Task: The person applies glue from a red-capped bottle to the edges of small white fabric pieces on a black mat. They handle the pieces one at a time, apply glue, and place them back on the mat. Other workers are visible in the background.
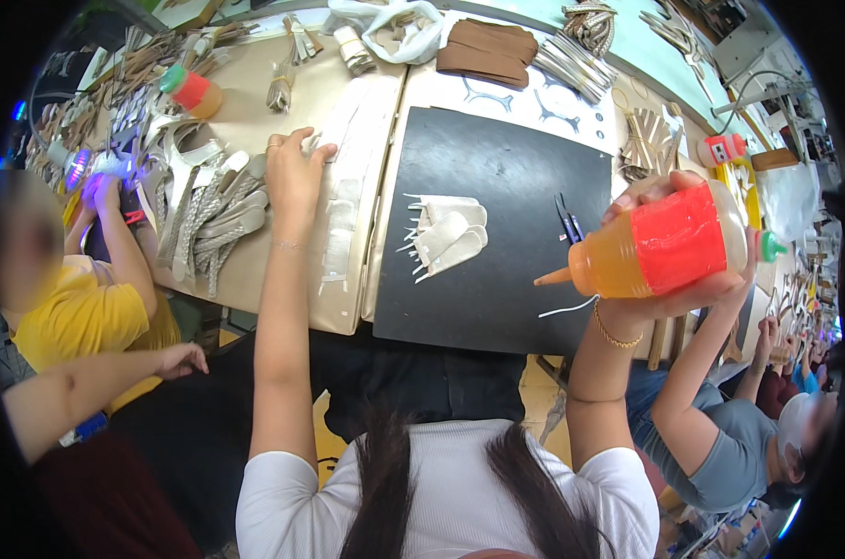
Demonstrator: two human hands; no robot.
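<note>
My right hand [688, 292] is wrapped round a squeeze bottle [679, 240] of amber liquid, which looks like glue. The bottle lies tilted on its side in the air, its orange nozzle pointing left over a black mat [525, 321]. Several pale strap pieces [450, 235] with thin frayed ends lie overlapping on the mat. My left hand [295, 172] holds nothing, its thumb and fingers apart, above the tan table covering. Beside it runs a row of flat whitish pieces [338, 228]. A thin dark pointed tool [568, 219], like tweezers, lies on the mat near the bottle.
Braided straps [219, 219] are heaped left of my left arm. Another amber bottle [191, 91] stands beyond them. Brown strips [487, 52] and a white plastic bag [385, 28] lie at the far side. Co-workers sit close on both sides, one in yellow [87, 312].
</note>
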